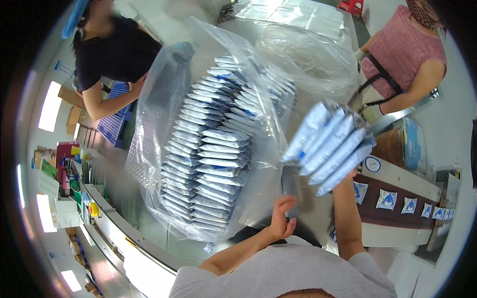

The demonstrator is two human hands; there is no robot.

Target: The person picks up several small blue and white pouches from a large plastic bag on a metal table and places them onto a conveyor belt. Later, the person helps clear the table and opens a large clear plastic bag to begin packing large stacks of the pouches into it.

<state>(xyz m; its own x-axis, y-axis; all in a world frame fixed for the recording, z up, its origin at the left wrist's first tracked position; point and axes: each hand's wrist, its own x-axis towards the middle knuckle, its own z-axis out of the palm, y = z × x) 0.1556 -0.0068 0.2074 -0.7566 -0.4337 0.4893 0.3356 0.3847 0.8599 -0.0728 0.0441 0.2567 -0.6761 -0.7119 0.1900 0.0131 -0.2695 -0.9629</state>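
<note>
Pillow-shaped packets (334,149) in pale blue and white are held up in a row in the right hand (353,173), to the right of a large clear plastic bag (161,107), with most of the grasping fingers hidden behind them. The left hand (284,218) is released, its fingers loosely parted, and is held just beside the bag's near right side. Inside the bag, stacked packets (218,164) are arranged in columns, while single packets (386,199) are spaced along a brown conveyor belt (392,219) at the right.
</note>
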